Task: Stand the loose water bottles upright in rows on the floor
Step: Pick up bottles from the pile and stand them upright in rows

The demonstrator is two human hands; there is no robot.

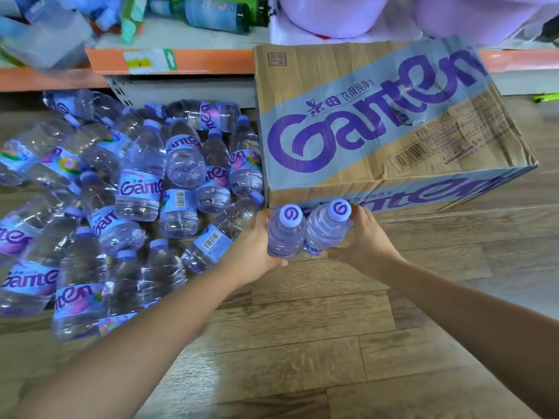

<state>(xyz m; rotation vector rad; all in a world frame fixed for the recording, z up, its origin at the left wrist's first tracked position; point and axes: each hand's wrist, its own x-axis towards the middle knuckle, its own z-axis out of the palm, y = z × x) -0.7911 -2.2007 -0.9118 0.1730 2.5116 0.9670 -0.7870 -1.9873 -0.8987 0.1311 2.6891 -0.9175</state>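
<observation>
The left bottle (286, 234) and the right bottle (328, 229), clear with purple caps, are upright and touching. The loose bottles (121, 201) lie heaped sideways on the floor (302, 343).

Printed cardboard box (378, 122) before orange-edged shelf (181, 60); small green item (544, 97) far right.

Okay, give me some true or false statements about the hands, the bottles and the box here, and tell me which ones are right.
1. The left hand and right hand each grip one bottle. True.
2. The left bottle and right bottle are held lying on their sides. False: both are upright, caps up.
3. The pile of loose bottles lies left of the box. True.
4. The caps on the held bottles are red. False: they are purple.
</observation>
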